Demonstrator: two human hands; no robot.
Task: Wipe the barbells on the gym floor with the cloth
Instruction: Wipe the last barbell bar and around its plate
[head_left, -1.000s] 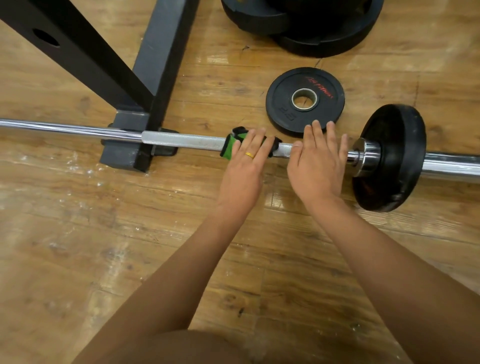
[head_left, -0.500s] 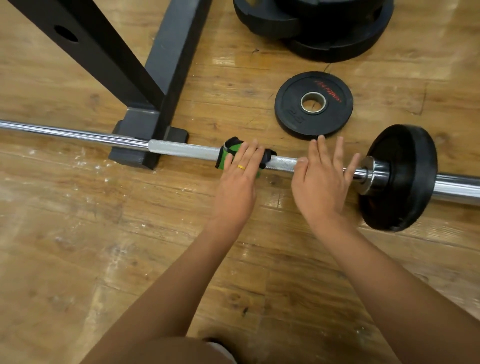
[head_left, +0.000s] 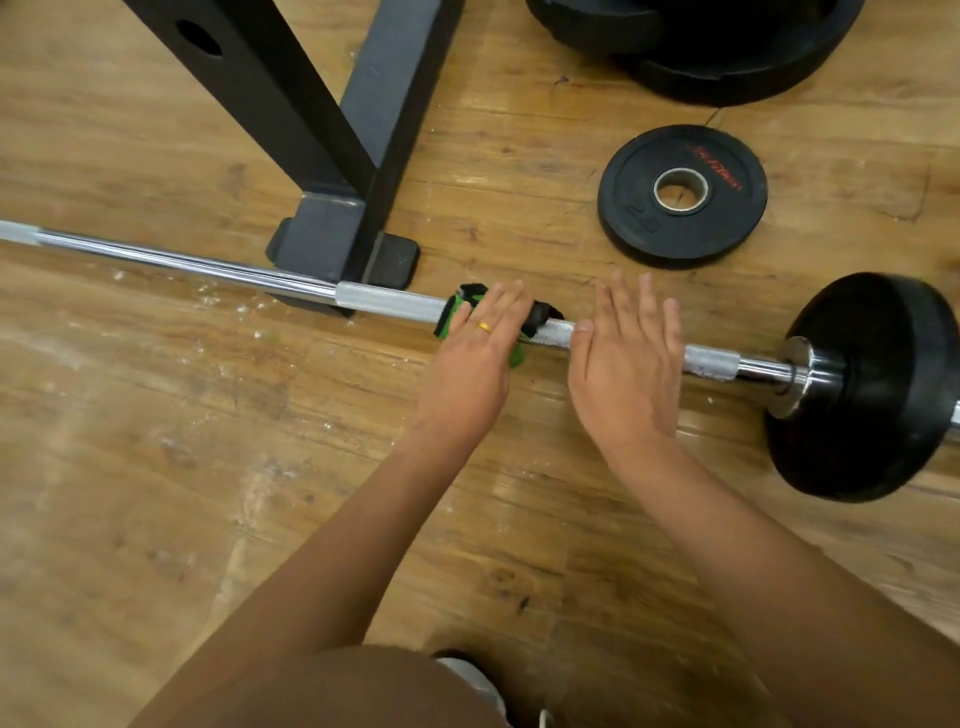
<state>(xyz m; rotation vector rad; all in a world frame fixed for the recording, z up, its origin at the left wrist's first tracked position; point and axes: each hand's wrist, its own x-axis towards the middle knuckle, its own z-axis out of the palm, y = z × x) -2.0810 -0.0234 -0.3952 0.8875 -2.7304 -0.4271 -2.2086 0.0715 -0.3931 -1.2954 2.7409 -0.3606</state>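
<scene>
A chrome barbell lies across the wooden floor, with a black plate on its right end. A green and black cloth is wrapped over the knurled shaft. My left hand presses the cloth onto the bar with straight fingers; a gold ring shows on one finger. My right hand rests flat on the bar just right of the cloth, fingers straight and spread, thumb touching the shaft.
The black foot of a rack stands right behind the bar, left of the cloth. A small loose plate lies behind my hands, and a stack of large plates sits at the top. My knee and shoe are at the bottom.
Both hands and the cloth stay on the same stretch of bar, the left hand shifting slightly. The view has tilted, so the bar and plates sit lower in the frame.
</scene>
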